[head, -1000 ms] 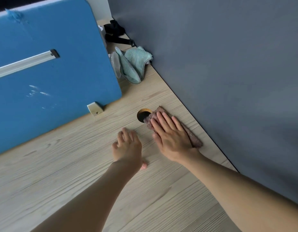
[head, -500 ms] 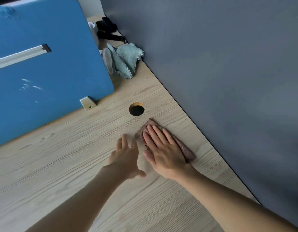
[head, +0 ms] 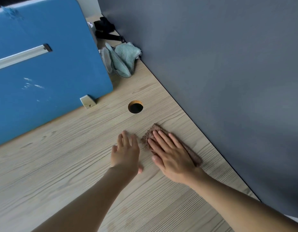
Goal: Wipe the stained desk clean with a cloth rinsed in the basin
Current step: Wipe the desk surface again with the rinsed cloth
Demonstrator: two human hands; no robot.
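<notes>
Right hand (head: 171,156): palm down, fingers straight and slightly spread, pressing flat on a brown cloth (head: 147,135). No grip; the hand is released and lies on top of it.

Brown cloth: lies flat on the pale wood-grain worktop (head: 61,164), near the worktop's right edge where it meets the grey wall (head: 228,81). Fuzzy edges show beyond the fingertips and along the hand's right side. The rest is covered by the hand.

Left hand (head: 126,153): just beside the right hand, palm down, fingers straight, holding nothing. It is low over the worktop; whether it touches the surface cannot be told. Its fingertips are near the left edge of the cloth but apart from it.

Round cable hole (head: 135,107): in the worktop, beyond both hands, apart from the cloth.

Blue divider panel (head: 44,72): stands along the far side of the worktop, with a silver rail (head: 19,56) across it, pale smears on its face and a metal bracket (head: 87,101) at its foot.

Far corner: a mint-green cloth (head: 125,59), crumpled, draped against a clear plastic container (head: 105,59) that is partly hidden by the panel. Black straps (head: 106,30) lie behind them, against the wall.
</notes>
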